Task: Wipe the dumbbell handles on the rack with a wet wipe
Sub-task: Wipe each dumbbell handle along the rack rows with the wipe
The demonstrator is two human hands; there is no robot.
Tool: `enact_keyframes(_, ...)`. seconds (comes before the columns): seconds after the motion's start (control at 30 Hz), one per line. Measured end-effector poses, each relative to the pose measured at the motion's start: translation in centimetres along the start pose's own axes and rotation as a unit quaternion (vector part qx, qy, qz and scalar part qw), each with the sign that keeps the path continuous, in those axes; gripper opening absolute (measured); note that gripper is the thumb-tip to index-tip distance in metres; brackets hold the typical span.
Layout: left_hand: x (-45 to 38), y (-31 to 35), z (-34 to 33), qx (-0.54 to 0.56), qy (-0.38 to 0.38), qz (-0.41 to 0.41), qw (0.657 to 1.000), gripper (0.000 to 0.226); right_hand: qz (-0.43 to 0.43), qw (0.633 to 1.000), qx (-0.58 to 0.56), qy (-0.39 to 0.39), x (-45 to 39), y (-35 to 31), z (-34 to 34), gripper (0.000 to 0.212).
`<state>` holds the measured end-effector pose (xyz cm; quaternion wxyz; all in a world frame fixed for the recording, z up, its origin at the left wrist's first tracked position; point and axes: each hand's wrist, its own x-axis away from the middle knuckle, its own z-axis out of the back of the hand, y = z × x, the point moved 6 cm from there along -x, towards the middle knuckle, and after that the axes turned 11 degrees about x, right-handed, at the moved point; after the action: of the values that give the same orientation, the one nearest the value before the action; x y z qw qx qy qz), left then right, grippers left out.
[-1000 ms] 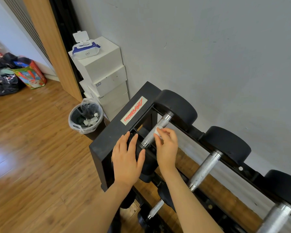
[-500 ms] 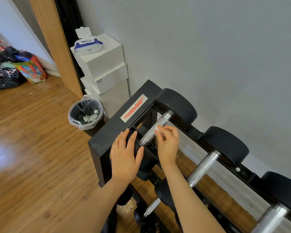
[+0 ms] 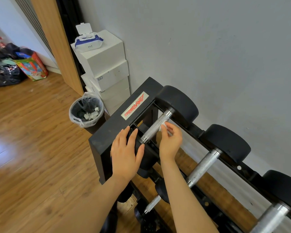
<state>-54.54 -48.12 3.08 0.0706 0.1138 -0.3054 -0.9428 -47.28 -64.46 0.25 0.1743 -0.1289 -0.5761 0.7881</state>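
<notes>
Dumbbell handle, knurled silver steel (image 3: 155, 127), first at the rack's left end: resting between black round heads on the black steel rack (image 3: 111, 132). Right hand (image 3: 170, 142) is pinching a small folded white wet wipe (image 3: 164, 127) against the handle's right side, fingers curled. Left hand (image 3: 126, 153) is lying flat, fingers spread, steadying the near head. Step judged: wiping the first handle; next calls for moving to the neighbouring handle (image 3: 203, 167). Surroundings: grey wall, wooden floor, lined bin (image 3: 86, 113), stacked white boxes (image 3: 106, 68) carrying an open wipe packet (image 3: 88, 41).
</notes>
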Motion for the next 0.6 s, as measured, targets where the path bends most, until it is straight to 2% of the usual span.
enact_keyframes(0.2,0.0,0.0,-0.1,0.000,0.001,0.002,1.000,0.057,0.091,0.993,0.055,-0.056,1.8,-0.2,-0.3,0.019)
enact_keyframes(0.37,0.0,0.0,-0.1,-0.001,-0.003,0.004,1.000,0.057,0.161,0.979,0.119,-0.029,0.5,-1.5,-0.5,0.020)
enact_keyframes(0.6,0.0,0.2,0.0,0.003,0.000,0.000,1.000,0.057,0.276,0.930,0.236,-0.049,1.2,-2.3,-0.9,0.019)
